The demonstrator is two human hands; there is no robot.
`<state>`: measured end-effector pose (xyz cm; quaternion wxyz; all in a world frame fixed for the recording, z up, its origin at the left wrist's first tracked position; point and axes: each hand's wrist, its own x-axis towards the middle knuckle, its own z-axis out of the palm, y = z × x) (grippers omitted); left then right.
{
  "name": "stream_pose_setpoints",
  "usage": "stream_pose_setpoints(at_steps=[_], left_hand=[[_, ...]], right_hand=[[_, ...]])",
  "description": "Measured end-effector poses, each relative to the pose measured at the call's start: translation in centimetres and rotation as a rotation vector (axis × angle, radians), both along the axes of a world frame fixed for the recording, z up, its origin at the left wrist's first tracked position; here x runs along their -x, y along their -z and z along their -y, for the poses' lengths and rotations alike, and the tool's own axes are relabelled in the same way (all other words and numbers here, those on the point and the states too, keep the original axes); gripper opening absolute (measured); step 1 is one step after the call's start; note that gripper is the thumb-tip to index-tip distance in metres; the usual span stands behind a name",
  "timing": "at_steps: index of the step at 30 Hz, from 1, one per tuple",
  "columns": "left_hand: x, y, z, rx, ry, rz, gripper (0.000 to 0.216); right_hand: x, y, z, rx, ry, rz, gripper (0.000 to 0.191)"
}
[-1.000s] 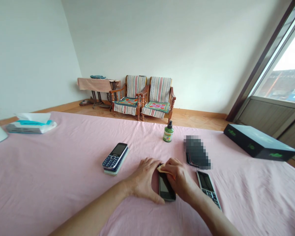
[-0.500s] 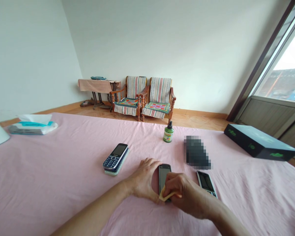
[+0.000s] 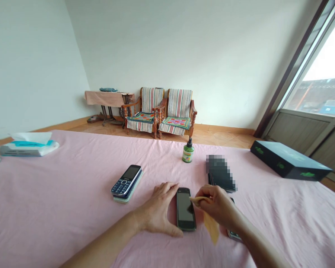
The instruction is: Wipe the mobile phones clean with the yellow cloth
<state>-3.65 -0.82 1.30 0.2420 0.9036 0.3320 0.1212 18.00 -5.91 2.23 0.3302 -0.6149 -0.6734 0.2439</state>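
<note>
A black touchscreen phone (image 3: 185, 213) lies face up on the pink cloth (image 3: 58, 193). My left hand (image 3: 158, 212) rests flat against its left edge, fingers stretched out, thumb near its lower corner. My right hand (image 3: 216, 206) is lifted just right of the phone and pinches a small yellow cloth (image 3: 210, 224) that hangs down from the fingers. A keypad phone (image 3: 234, 234) lies partly hidden under my right wrist.
A blue keypad phone (image 3: 126, 178) sits on a green pad to the left. Behind stand a green spray bottle (image 3: 188, 151), a blurred dark item (image 3: 220, 174) and a black box (image 3: 289, 161). A tissue pack (image 3: 28, 146) lies far left. Two chairs (image 3: 162, 111) stand by the wall.
My right hand wiped down the black phone with the yellow cloth, then lifted off to the right; the cloth now dangles. My left hand stayed at the phone's left edge.
</note>
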Motion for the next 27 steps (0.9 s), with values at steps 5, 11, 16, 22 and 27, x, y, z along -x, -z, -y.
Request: stream_pose_setpoints(at_steps=[5,11,16,22,27], left_hand=[[-0.3,0.3,0.6,-0.028,0.030,0.127,0.103],[-1.1,0.0,1.4,-0.004,0.084,0.241,0.080],[-1.5,-0.5,1.8,-0.035,0.105,0.297,0.070],[-1.7,-0.6,2.3,-0.102,0.022,0.239,0.064],[-1.8,-0.5,2.8,-0.131,-0.074,0.246,0.064]], right_hand=[[1.6,0.9,0.0,0.100,0.039,-0.261,0.015],[2.0,0.7,0.0,0.211,0.088,-0.579,0.018],[2.0,-0.2,0.2,0.240,0.099,-0.811,0.028],[2.4,-0.9,0.6,0.230,0.076,-0.900,0.033],[2.5,-1.1,0.8,0.233,0.046,-0.999,0.034]])
